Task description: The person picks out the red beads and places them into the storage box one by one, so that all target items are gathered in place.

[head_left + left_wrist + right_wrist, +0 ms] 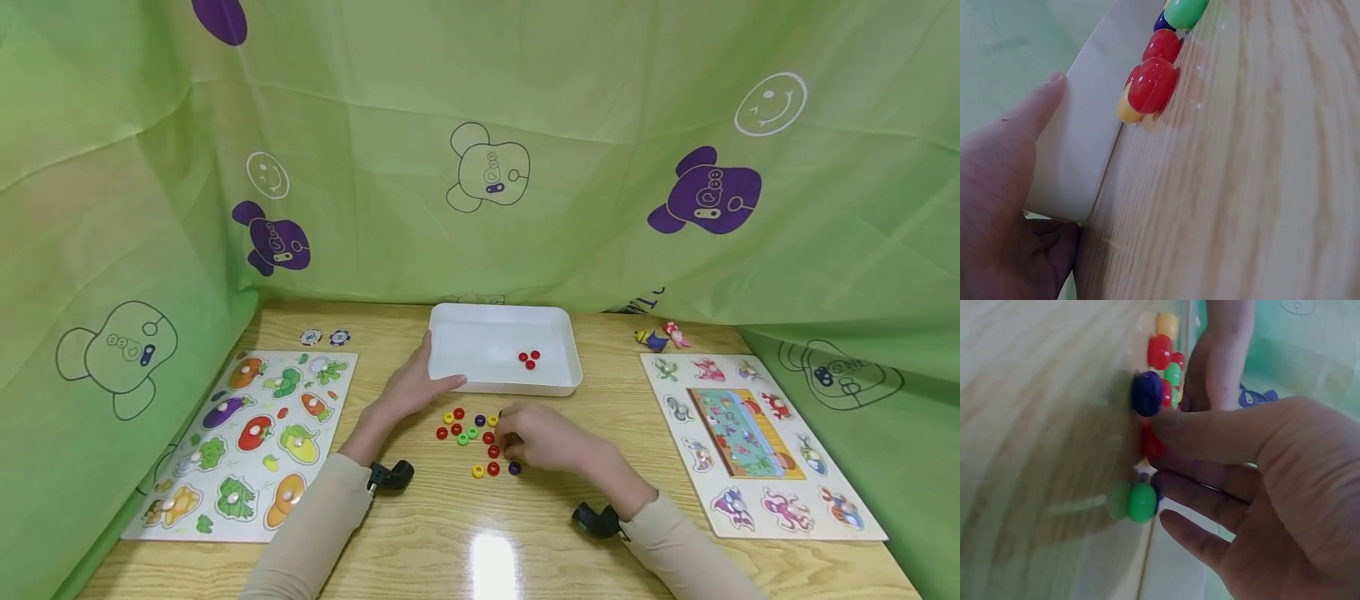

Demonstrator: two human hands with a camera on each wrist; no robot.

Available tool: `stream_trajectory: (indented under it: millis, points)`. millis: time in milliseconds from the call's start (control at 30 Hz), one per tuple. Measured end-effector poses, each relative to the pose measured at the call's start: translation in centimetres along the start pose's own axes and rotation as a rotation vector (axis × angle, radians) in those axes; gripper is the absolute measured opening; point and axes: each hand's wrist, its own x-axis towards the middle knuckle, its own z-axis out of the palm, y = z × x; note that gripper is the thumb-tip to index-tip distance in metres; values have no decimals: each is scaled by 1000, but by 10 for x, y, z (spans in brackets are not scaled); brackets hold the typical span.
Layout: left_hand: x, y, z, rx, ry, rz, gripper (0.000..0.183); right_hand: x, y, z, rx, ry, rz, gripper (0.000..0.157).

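My left hand (410,385) holds the left front corner of a white tray (517,388), thumb along its front wall and the other fingers round the side. Three red beads (530,365) lie inside the tray. In front of it, loose red, yellow, green and purple beads are spread on the table. My right hand (542,437) reaches among them, fingers bent down. In the right wrist view, its thumb and forefinger pinch a red bead (1152,442), partly hidden by the fingers. A dark purple bead (1147,394) and a green bead (1142,502) lie close by.
A vegetable puzzle board (258,442) lies at the left, a sea-animal board (675,383) at the right. Two chips (340,337) and two small figures (651,341) lie near the back. Green cloth (375,250) surrounds the wooden table (420,542).
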Motion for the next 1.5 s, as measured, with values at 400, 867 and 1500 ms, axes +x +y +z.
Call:
stream_trajectory:
  millis: [400, 867, 1500]
  points:
    - [-2, 1, 1, -7, 1, 12, 117, 0, 4, 3, -93, 65, 14, 9]
    - [-2, 2, 0, -13, -3, 18, 117, 13, 9, -24, -54, 195, 117, 11]
    - [-1, -1, 0, -25, 9, 22, 115, 55, 61, -30, 150, 334, 404, 15]
